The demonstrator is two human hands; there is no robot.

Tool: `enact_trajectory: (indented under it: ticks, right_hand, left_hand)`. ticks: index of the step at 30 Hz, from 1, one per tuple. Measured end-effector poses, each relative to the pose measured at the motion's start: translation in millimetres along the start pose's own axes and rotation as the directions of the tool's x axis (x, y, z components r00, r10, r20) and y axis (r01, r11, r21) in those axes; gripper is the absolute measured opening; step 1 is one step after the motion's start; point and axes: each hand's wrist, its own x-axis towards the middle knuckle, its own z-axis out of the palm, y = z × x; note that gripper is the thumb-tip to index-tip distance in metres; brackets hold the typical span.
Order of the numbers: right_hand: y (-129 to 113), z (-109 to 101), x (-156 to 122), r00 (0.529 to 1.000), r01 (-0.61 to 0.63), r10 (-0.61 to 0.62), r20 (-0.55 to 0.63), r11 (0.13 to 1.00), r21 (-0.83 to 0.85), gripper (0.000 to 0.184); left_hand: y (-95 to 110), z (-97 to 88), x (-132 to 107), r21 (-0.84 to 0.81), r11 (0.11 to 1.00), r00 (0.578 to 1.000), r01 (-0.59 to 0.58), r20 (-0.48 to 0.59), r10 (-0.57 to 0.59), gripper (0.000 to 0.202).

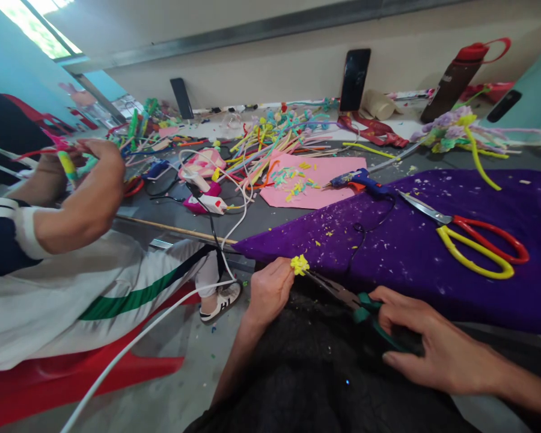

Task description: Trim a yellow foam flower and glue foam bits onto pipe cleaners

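My left hand point(270, 291) is closed in a pinch on a small yellow fuzzy piece point(300, 264) at the near edge of a purple cloth point(415, 246). My right hand point(428, 343) grips the green handles of a pair of pliers point(351, 297), whose jaws point at the yellow piece. Both hands sit over my dark lap.
Red-and-yellow scissors point(478, 240) and a blue glue gun point(360, 178) lie on the purple cloth. Behind them are a pink sheet point(324, 180), a heap of coloured pipe cleaners point(270, 141), two phones and a brown bottle point(455, 78). A person at the left works with coloured sticks point(85, 180).
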Motion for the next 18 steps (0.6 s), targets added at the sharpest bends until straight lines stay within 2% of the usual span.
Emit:
enact_trajectory:
  ticks: [12,18]
  right_hand:
    - [1.3,6.3,-5.0,0.998,0.032,-0.039,-0.059,0.994,-0.108,0.013]
    - [2.2,3.9,-2.1,0.999,0.017,-0.015,-0.035,0.999,0.046,0.021]
  left_hand:
    - [-1.7,0.4,-0.4,0.005,0.999,0.998,-0.041,0.043,0.041,0.018]
    - [-1.1,1.9,-0.6,0.046,0.998,0.999,-0.046,0.032,0.044,0.019]
